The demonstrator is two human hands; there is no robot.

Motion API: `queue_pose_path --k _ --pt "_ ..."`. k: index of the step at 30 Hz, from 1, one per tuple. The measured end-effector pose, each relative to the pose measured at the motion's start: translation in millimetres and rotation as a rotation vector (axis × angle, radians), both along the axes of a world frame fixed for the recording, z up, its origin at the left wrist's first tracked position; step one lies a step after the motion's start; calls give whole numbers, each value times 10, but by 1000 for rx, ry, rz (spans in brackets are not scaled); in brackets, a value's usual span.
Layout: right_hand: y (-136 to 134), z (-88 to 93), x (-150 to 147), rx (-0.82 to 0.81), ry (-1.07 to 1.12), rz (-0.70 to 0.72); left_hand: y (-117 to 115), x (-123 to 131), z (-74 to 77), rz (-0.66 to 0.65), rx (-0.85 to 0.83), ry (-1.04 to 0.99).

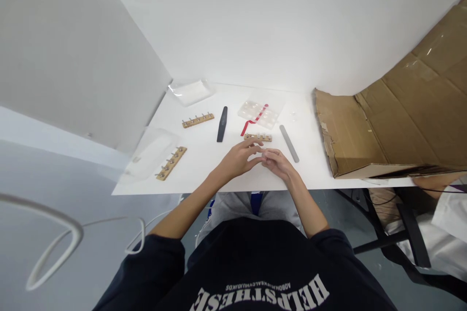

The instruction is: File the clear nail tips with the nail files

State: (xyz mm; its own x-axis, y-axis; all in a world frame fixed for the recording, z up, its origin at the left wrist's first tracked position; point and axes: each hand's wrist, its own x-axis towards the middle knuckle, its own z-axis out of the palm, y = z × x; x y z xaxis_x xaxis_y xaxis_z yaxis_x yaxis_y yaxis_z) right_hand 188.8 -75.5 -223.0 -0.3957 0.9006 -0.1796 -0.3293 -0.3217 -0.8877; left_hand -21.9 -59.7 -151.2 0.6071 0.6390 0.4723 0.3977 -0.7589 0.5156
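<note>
Above the front part of the white table, my left hand [241, 158] and my right hand [278, 163] meet at the fingertips. The right fingers are pinched together around something tiny that I cannot make out. My left thumb and index finger close on that same spot, while its other fingers are loosely bent. Just beyond the fingers lies a wooden strip with small pegs [258, 137], partly hidden by my left hand. Right of it rests a grey nail file [289, 144]. Behind it is a clear compartment case [259, 112] with a red strip [260, 114] across it.
Left of my hands lie a black nail file [222, 124] and two wooden peg strips [198, 120]. Clear plastic packaging [191, 92] lies at the back left. An open cardboard box [350, 131] takes up the right side. Another person's sleeve [450, 214] shows at lower right.
</note>
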Motion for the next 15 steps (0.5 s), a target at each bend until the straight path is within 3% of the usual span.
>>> queue_pose_path --k 15 --pt "-47 91 -60 52 45 -90 23 32 2 46 -2 10"
